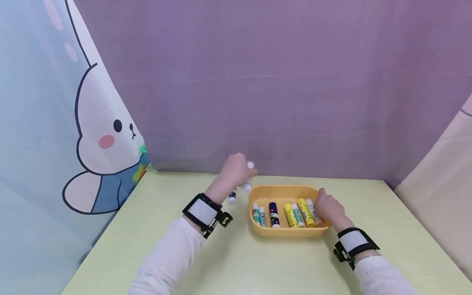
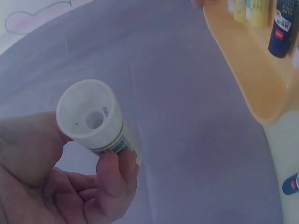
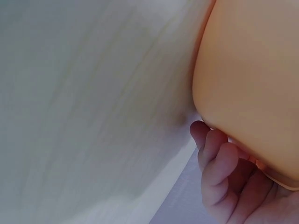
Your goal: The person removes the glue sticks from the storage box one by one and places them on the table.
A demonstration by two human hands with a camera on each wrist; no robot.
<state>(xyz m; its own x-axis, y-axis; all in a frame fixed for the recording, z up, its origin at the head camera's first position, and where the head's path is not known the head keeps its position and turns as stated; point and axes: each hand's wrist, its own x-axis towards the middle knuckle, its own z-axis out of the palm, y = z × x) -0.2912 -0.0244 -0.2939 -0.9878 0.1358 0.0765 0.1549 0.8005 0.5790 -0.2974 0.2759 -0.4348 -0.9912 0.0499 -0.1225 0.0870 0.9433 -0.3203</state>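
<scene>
Raised above the table, my left hand grips a white glue stick between thumb and fingers. In the left wrist view, the hollow end of that glue stick faces the camera. Under the hand, a dark blue glue stick with a white end lies on the table, partly hidden. My right hand holds the right end of an orange-yellow plastic basket, its fingers curled against the outer wall. Inside the basket lie several glue sticks, among them a yellow one and a navy one.
The basket stands on a pale yellow-green table. A purple cloth hangs along the back edge, and a light blue cloth with a cartoon rabbit hangs at the left. A pale cloth borders the right side.
</scene>
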